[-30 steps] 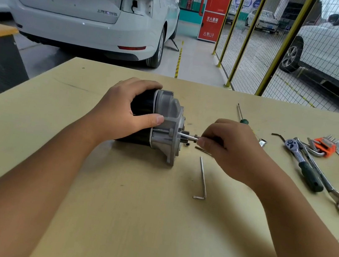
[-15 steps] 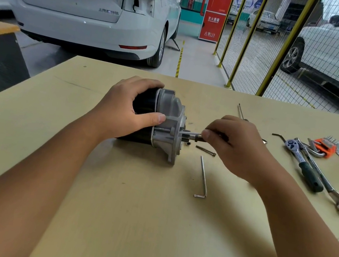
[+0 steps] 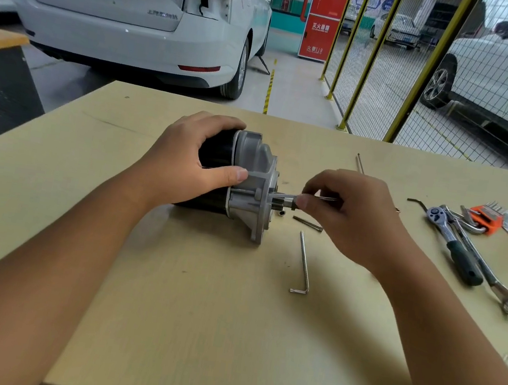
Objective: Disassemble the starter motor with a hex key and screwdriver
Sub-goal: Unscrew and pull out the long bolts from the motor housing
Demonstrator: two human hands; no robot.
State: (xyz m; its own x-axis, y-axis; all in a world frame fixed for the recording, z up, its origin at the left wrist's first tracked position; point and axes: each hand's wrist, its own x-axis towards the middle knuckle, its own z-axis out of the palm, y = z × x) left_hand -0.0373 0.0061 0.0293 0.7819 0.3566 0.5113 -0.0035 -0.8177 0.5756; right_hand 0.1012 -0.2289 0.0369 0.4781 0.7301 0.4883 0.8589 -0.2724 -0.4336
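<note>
**Inspector:** Start with the grip.

**Assistant:** The right hand (image 3: 351, 216) pinches a thin metal rod (image 3: 282, 195) between thumb and fingertips, drawn out level from the end face of the starter motor (image 3: 244, 184). I judge it a long through bolt, though its tip is too small to tell. The left hand (image 3: 184, 165) wraps over the black body, thumb pressed on the grey housing.

**Inspector:** Location and appearance?

**Assistant:** The motor lies on its side on the worktop (image 3: 192, 331), near the middle. Black round body, cast grey end housing with a wide flange, a small toothed gear poking out beside the rod.

**Inspector:** Handling?

**Assistant:** Likely heavy, rigid and inclined to roll; best held around the body as now, with the flange as a stop. The rod looks stiff, slim and easy to drop.

**Inspector:** Surroundings?

**Assistant:** A hex key (image 3: 303, 265) and a loose bolt (image 3: 307, 223) lie just beside the motor. A ratchet (image 3: 452, 245) and a spanner (image 3: 495, 287) lie well apart, to the right.
</note>
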